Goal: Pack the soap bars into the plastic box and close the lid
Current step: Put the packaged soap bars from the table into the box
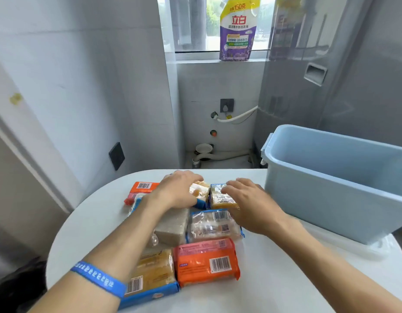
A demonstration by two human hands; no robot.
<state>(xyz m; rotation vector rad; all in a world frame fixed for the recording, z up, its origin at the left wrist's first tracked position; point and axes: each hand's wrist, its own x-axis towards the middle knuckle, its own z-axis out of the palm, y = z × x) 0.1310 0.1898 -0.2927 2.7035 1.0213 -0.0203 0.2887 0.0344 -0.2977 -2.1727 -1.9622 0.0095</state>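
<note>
Both hands are down on the far row of soaps. The left hand (179,188) curls its fingers over a yellow soap bar in clear wrap (201,192); the right hand (245,199) lays loosely spread fingers on the twin bar (221,197) beside it. Neither bar is lifted, so whether either is gripped, I cannot tell. Picking looks just begun. Right of the right-hand fingers stands the pale blue plastic box (331,188), open and seemingly empty. Next: lift and carry across. I count about eight wrapped bars on the white round table (274,279); two are orange.
</note>
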